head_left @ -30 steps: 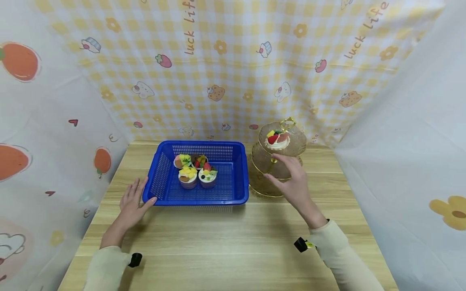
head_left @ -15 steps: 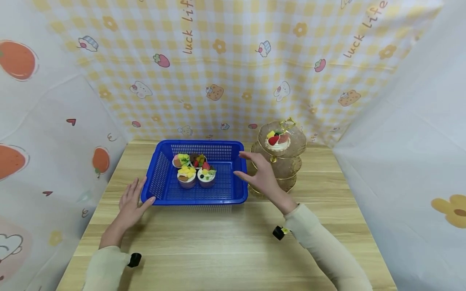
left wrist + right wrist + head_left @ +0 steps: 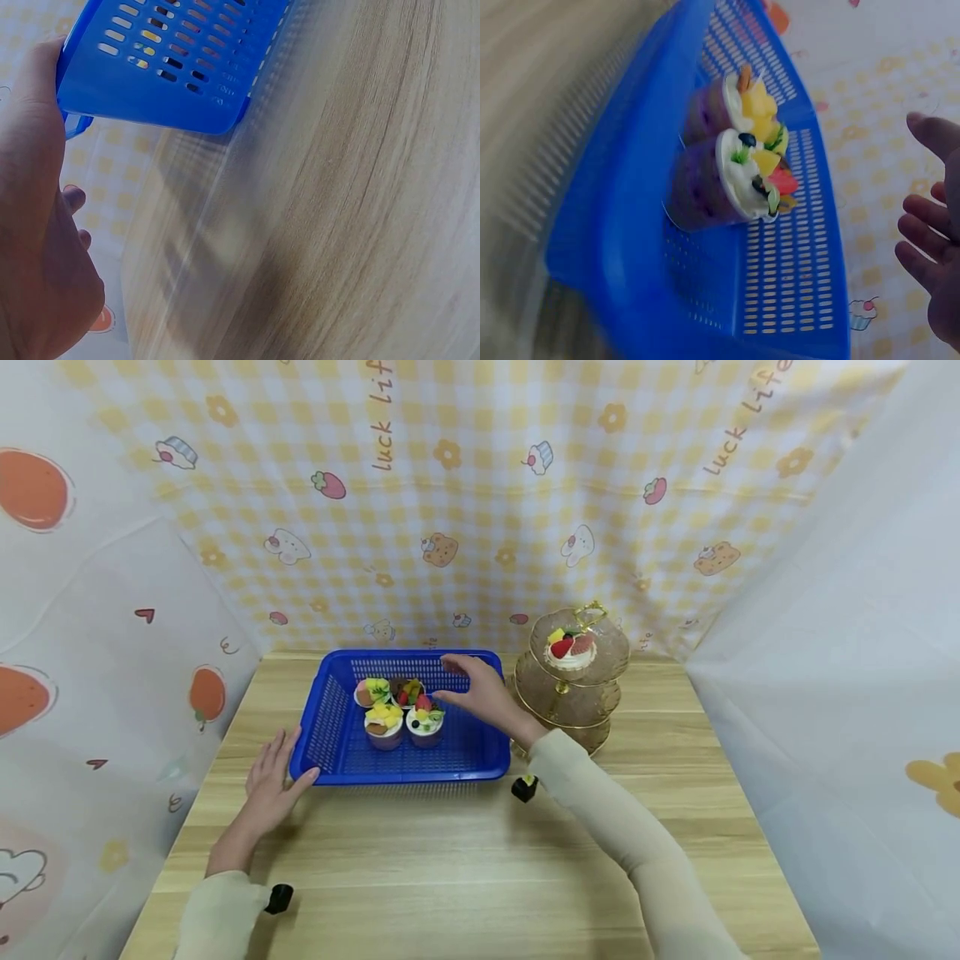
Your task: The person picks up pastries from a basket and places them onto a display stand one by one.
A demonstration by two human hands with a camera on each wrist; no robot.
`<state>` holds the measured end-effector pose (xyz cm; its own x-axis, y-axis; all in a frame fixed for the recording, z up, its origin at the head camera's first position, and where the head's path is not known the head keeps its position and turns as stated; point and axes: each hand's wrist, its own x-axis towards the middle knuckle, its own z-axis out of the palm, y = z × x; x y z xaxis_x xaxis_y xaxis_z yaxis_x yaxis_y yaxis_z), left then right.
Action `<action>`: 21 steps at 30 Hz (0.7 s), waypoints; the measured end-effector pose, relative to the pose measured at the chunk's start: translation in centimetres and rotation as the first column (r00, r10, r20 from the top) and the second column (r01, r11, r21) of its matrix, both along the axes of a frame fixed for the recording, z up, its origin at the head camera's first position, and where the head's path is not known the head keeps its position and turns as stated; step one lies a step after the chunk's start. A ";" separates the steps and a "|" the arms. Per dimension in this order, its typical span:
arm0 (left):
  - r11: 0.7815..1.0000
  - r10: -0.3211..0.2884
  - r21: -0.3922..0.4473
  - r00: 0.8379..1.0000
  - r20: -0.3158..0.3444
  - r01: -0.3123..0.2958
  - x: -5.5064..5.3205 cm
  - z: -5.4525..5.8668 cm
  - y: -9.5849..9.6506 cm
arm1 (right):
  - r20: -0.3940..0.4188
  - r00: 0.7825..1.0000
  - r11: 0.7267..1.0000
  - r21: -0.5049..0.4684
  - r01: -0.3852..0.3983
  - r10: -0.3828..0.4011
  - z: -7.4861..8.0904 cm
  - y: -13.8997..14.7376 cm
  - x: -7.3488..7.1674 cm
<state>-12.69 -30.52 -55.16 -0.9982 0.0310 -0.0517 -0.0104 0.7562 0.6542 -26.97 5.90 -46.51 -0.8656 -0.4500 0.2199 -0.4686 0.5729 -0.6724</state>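
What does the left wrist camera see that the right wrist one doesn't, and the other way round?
Only the left wrist view shows the left hand touching the blue basket and clear wood grain on the table.

Only the right wrist view shows the right hand and the fruit-topped cups in plain sight; the left has just coloured bits through the slots.

Both share the basket and the yellow checked cloth.

The head view looks forward and down from above; 2 closer wrist views share the blue basket [image 3: 461, 745] with it.
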 end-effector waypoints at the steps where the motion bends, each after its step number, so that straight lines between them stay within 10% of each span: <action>1: 1.000 0.001 0.002 1.000 -0.001 -0.001 0.0 0.0 0.0 | 0.023 1.000 1.000 0.013 -0.011 0.011 0.0 -0.4 -0.5; 21: 1.000 0.008 0.012 1.000 0.016 -0.008 -0.1 -0.2 0.2 | 0.219 0.976 0.994 0.104 -0.044 0.020 -3.5 -5.0 -5.8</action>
